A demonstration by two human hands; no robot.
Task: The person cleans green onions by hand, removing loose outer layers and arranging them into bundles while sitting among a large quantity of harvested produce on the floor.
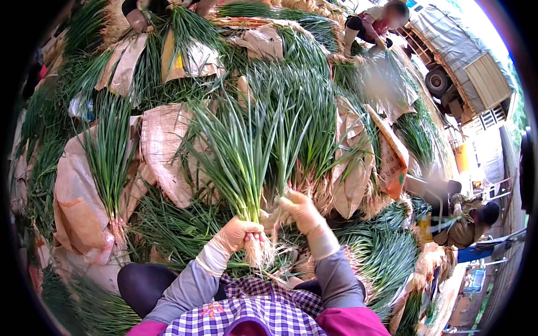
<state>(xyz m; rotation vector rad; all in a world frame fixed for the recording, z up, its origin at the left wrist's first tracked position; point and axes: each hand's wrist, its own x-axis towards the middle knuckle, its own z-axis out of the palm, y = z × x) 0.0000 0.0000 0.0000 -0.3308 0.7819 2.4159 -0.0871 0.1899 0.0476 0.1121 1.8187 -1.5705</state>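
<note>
My left hand (237, 234) is closed round a bunch of green onions (242, 173) just above the roots. Their long leaves fan up and away, and the pale stringy roots (258, 252) hang below my fist. Beside it, my right hand (302, 211) has its fingers closed on a thinner green onion (282, 159), its leaves pointing away too. The fingertips are partly hidden, so the exact count in that hand does not show. Pale coverings reach from both hands over the wrists, up to grey sleeves.
A separate bunch of green onions (112, 162) lies at left on a woven sack (78, 190). More green onions (381, 257) are heaped at right. Other people (375, 25) work at the far right and right, near a truck (465, 61). Another person's arm (135, 18) shows at the top left.
</note>
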